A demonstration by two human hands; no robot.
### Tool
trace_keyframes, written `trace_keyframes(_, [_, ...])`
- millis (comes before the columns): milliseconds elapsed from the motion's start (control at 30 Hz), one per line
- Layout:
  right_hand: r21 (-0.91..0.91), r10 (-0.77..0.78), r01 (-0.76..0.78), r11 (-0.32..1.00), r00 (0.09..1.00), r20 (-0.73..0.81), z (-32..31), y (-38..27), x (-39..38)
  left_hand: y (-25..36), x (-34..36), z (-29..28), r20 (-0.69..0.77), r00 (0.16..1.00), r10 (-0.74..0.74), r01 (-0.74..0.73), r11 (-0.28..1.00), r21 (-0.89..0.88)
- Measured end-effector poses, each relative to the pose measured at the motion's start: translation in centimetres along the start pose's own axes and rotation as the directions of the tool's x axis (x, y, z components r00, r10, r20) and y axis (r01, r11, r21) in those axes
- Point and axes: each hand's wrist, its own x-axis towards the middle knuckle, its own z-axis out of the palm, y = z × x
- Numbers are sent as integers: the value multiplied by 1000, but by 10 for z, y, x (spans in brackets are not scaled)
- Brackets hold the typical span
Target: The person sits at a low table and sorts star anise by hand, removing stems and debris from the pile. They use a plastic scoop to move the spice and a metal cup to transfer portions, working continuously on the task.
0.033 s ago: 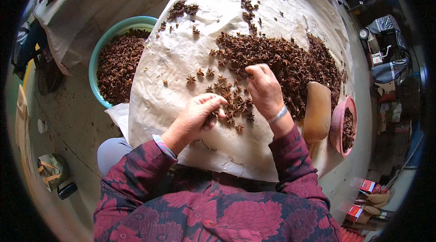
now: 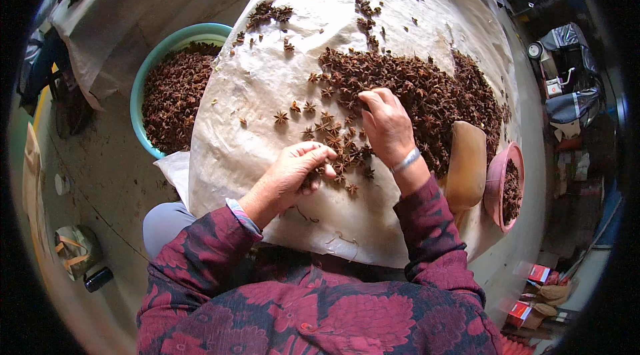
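Observation:
A broad heap of dried star anise [image 2: 413, 88] lies on a whitish sheet in front of me. My right hand [image 2: 387, 127], a silvery band at its wrist, bends over the heap's near left edge with thumb and fingers drawn together. Left of it, my left hand [image 2: 298, 168] is curled, thumb against forefinger, beside a small loose cluster of star anise [image 2: 343, 148]. Whatever either hand may be pinching is hidden by the fingers. A few single star anise [image 2: 281, 117] lie apart, farther left on the sheet [image 2: 233, 148].
A green basin [image 2: 138, 112] full of star anise stands on the left. At the right lie a tan scoop-like container [image 2: 465, 165] and a pink bowl [image 2: 493, 185] with brown pieces in it. Small groups of star anise [image 2: 269, 15] are scattered at the sheet's far side.
My right hand has shifted very slightly over the heap's edge. The left hand's thumb has edged a little to the right.

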Motion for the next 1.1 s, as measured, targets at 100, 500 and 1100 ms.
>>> trace_keyframes(100, [-238, -36, 54, 970, 996, 77, 29, 14, 15, -4, 7, -3, -39, 999, 22, -24, 999, -34])
trace_keyframes(500, [213, 262, -272, 938, 962, 73, 18, -5, -23, 0, 2, -8, -233, 946, 226, -219, 974, 55])
trace_keyframes(1100, [-43, -43, 43, 998, 999, 8, 4, -10, -15, 3, 2, -7, -204, 942, 265, -254, 964, 79])
